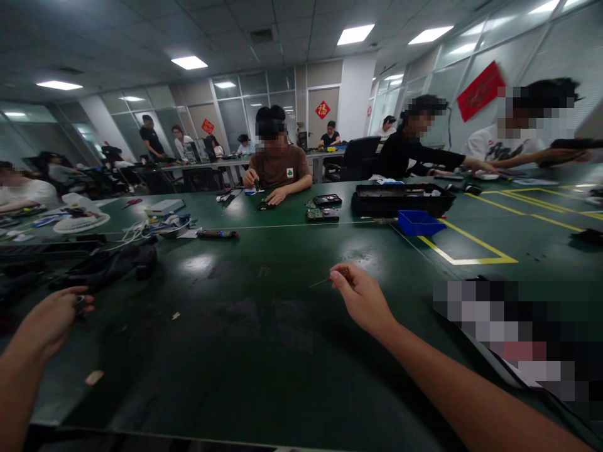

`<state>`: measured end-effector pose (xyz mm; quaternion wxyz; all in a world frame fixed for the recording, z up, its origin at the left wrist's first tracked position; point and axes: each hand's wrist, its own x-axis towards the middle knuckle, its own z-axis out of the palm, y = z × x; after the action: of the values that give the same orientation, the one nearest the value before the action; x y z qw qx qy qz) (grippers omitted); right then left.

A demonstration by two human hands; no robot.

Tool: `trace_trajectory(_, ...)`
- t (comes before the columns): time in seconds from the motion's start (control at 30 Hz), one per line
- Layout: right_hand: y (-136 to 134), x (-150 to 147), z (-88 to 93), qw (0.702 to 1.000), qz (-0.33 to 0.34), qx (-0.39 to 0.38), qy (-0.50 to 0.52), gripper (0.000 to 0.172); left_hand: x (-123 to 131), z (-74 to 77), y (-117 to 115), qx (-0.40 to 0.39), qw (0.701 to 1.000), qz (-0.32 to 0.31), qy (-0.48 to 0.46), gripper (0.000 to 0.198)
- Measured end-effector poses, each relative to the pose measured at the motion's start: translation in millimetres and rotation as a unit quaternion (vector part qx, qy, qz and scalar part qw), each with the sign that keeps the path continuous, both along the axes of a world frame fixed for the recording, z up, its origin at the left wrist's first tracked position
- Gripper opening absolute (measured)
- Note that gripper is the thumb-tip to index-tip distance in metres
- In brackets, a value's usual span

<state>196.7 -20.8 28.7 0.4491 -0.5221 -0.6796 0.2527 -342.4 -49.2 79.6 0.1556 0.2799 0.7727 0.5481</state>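
Observation:
My right hand (358,294) reaches out over the dark green table (264,326), fingers pinched on a thin tool (323,282) whose slim tip points left. My left hand (51,320) hangs at the left edge, fingers curled round a small dark part (80,306) that I cannot name. Both hands are held a little above the table top, far apart from each other.
Black bags and cables (103,263) lie at the left. A blue bin (418,222), a black tray (400,199) and small devices (323,215) sit mid-table. Yellow tape lines (466,251) mark the right side. A person in a brown shirt (279,166) works opposite; other people sit around.

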Motion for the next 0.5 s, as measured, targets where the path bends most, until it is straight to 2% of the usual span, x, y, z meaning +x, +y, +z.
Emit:
trace_trajectory(0.1, -1, -1, 1.4, 1.0, -0.002, -0.006, -0.01, 0.026, 31, 4.0, 8, 0.011, 0.996, -0.049, -0.077, 0.033)
trace_trajectory(0.23, 0, -1, -1.4, 1.0, -0.007, -0.004, -0.013, 0.027, 79, 5.6, 23, 0.026, 0.976, -0.203, -0.079, 0.031)
trace_trajectory(0.3, 0, -1, -3.0, 1.0, -0.012, 0.004, -0.007, 0.028, 110, 6.1, 30, 0.028, 0.958, -0.277, -0.068, 0.034)
trace_trajectory(0.5, 0, 1, 0.0, 1.0, -0.013, -0.002, 0.01, 0.029, 218, 1.5, 52, 0.042, 0.901, -0.429, -0.044, 0.031)
